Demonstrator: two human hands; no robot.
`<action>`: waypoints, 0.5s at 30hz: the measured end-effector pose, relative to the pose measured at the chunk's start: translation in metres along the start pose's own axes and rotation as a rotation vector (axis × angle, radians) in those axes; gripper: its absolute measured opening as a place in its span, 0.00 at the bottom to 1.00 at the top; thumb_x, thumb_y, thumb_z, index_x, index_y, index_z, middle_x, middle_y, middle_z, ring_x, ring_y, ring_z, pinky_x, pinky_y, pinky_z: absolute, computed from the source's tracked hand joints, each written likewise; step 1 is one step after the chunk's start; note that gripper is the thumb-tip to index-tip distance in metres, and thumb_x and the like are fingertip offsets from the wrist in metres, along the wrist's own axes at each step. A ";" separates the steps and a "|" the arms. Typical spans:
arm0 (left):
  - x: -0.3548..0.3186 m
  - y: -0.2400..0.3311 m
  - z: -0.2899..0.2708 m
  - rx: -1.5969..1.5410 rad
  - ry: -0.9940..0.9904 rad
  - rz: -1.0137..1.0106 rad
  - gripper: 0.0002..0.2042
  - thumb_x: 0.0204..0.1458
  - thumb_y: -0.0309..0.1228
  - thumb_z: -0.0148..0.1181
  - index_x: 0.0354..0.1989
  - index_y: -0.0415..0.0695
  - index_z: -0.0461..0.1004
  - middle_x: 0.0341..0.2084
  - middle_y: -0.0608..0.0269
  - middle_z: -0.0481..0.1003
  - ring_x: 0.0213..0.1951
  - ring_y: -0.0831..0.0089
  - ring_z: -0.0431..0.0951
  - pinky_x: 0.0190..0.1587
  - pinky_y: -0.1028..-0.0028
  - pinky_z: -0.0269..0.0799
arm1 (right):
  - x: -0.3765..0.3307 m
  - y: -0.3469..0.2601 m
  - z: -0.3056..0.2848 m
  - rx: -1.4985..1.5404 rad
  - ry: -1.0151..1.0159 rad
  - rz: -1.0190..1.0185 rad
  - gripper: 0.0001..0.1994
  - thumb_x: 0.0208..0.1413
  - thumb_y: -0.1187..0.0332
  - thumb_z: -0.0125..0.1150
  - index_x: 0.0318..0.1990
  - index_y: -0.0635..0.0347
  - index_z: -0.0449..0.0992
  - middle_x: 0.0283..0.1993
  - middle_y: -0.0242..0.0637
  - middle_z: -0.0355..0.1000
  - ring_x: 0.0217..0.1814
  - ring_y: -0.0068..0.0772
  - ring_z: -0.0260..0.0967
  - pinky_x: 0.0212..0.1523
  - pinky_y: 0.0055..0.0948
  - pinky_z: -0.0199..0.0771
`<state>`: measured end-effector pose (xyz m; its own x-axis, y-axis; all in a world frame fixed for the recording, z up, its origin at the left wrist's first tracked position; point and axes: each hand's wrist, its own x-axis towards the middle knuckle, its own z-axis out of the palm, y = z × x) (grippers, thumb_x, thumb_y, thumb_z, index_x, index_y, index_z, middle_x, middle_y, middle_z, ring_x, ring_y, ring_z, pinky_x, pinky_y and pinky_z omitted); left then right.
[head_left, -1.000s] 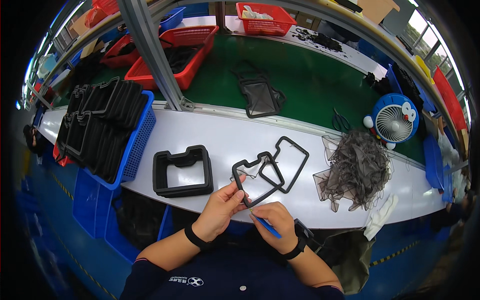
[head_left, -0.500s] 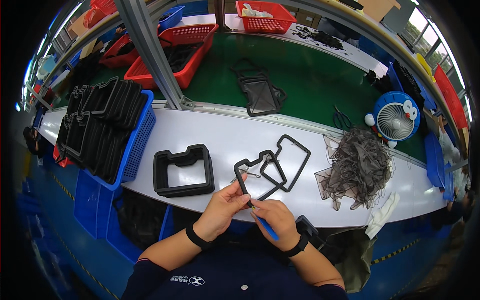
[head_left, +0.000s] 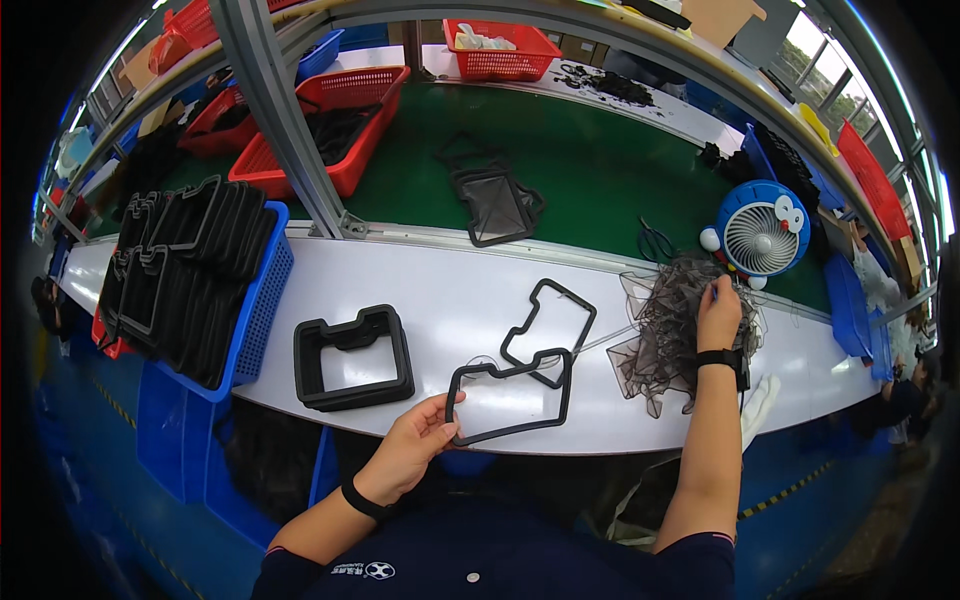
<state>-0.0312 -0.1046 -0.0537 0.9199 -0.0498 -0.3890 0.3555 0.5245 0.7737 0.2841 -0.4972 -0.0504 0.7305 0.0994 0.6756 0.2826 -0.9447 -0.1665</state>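
White and long, the counter (head_left: pixel 440 300) runs left to right under a green belt and a far rail of red baskets (head_left: pixel 335 125). At its near edge the left hand (head_left: pixel 415 445) pinches the near left corner of a thin black rubber gasket frame (head_left: pixel 510 395), which lies flat and overlaps a second frame (head_left: pixel 550 320) just beyond it. To the right, the right hand (head_left: pixel 720 312) is closed down onto a heap of grey mesh pieces (head_left: pixel 680 335), fingers curled into it; whether one piece is already separated cannot be told. A thick black moulded frame (head_left: pixel 352 358) sits to the left, beside a blue bin (head_left: pixel 255 300) of stacked frames. A small blue fan (head_left: pixel 762 235) stands far right. Done well, this step likely means lifting a single mesh piece cleanly while the left hand keeps the gasket flat and untwisted.
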 end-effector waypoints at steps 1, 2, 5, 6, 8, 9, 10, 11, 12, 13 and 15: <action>-0.002 0.001 -0.001 0.043 0.012 -0.004 0.19 0.64 0.23 0.53 0.63 0.39 0.65 0.40 0.68 0.73 0.42 0.81 0.74 0.50 0.77 0.72 | 0.003 0.009 -0.003 -0.025 -0.029 0.013 0.04 0.58 0.74 0.59 0.37 0.60 0.70 0.31 0.49 0.73 0.38 0.56 0.72 0.37 0.47 0.70; -0.003 0.001 -0.003 0.039 0.013 -0.003 0.19 0.64 0.23 0.53 0.63 0.39 0.65 0.40 0.68 0.73 0.42 0.81 0.74 0.50 0.77 0.72 | 0.004 0.015 -0.005 -0.052 -0.057 0.026 0.04 0.59 0.72 0.59 0.37 0.60 0.70 0.31 0.48 0.73 0.37 0.56 0.72 0.37 0.48 0.70; -0.002 0.003 -0.003 0.152 0.008 0.017 0.18 0.63 0.22 0.53 0.62 0.39 0.67 0.39 0.68 0.73 0.42 0.82 0.73 0.49 0.78 0.71 | 0.002 -0.033 -0.025 -0.108 -0.064 -0.072 0.04 0.61 0.68 0.59 0.38 0.57 0.73 0.30 0.47 0.74 0.36 0.54 0.73 0.36 0.47 0.71; -0.001 0.007 0.001 0.241 -0.011 0.034 0.18 0.63 0.22 0.53 0.61 0.39 0.68 0.39 0.69 0.73 0.42 0.82 0.72 0.48 0.78 0.70 | -0.004 -0.048 -0.028 -0.048 -0.091 -0.078 0.07 0.63 0.66 0.58 0.45 0.52 0.78 0.30 0.45 0.75 0.33 0.52 0.73 0.34 0.45 0.71; -0.004 0.017 0.006 0.338 -0.031 0.043 0.17 0.62 0.22 0.54 0.59 0.39 0.70 0.39 0.69 0.72 0.41 0.82 0.71 0.48 0.78 0.69 | -0.015 -0.099 -0.037 0.349 -0.344 -0.112 0.15 0.63 0.71 0.56 0.57 0.50 0.77 0.32 0.45 0.76 0.35 0.44 0.78 0.39 0.34 0.75; -0.006 0.023 0.008 0.369 -0.100 0.038 0.16 0.62 0.22 0.54 0.58 0.39 0.71 0.39 0.69 0.72 0.41 0.82 0.71 0.48 0.79 0.68 | -0.020 -0.133 -0.046 0.750 -0.565 -0.029 0.15 0.66 0.72 0.53 0.58 0.55 0.75 0.38 0.44 0.79 0.43 0.39 0.80 0.47 0.30 0.75; -0.008 0.028 0.009 0.402 -0.166 0.034 0.15 0.62 0.23 0.54 0.57 0.39 0.73 0.40 0.69 0.71 0.41 0.82 0.70 0.47 0.79 0.68 | -0.020 -0.168 -0.056 0.937 -0.794 -0.029 0.15 0.68 0.70 0.51 0.58 0.61 0.74 0.47 0.44 0.78 0.54 0.36 0.76 0.54 0.30 0.72; -0.010 0.034 0.012 0.411 -0.180 0.028 0.15 0.62 0.23 0.54 0.57 0.39 0.73 0.40 0.69 0.71 0.41 0.82 0.70 0.47 0.79 0.68 | -0.023 -0.188 -0.054 1.106 -0.914 -0.188 0.15 0.70 0.65 0.51 0.59 0.58 0.74 0.50 0.43 0.77 0.55 0.37 0.74 0.57 0.29 0.70; -0.011 0.040 0.014 0.499 -0.227 0.061 0.14 0.62 0.23 0.55 0.56 0.39 0.73 0.40 0.69 0.72 0.42 0.82 0.71 0.49 0.79 0.68 | -0.029 -0.203 -0.046 1.287 -1.110 -0.231 0.17 0.70 0.64 0.50 0.61 0.61 0.72 0.58 0.43 0.74 0.62 0.35 0.69 0.63 0.30 0.65; -0.008 0.044 0.018 0.585 -0.287 0.096 0.14 0.62 0.24 0.55 0.55 0.38 0.73 0.41 0.69 0.73 0.43 0.81 0.71 0.50 0.79 0.68 | -0.031 -0.217 -0.045 1.388 -1.247 -0.322 0.18 0.71 0.62 0.48 0.62 0.63 0.69 0.60 0.42 0.73 0.64 0.33 0.67 0.65 0.31 0.64; -0.006 0.046 0.022 0.582 -0.290 0.074 0.13 0.62 0.24 0.55 0.55 0.38 0.73 0.42 0.68 0.74 0.43 0.80 0.72 0.50 0.78 0.69 | -0.039 -0.236 -0.037 1.589 -1.614 -0.304 0.22 0.72 0.56 0.45 0.64 0.62 0.65 0.59 0.41 0.74 0.66 0.32 0.65 0.66 0.32 0.63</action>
<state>-0.0168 -0.0986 -0.0049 0.9237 -0.3010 -0.2368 0.2462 -0.0069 0.9692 0.1664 -0.2896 -0.0109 0.0845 0.9961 -0.0237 -0.0490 -0.0196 -0.9986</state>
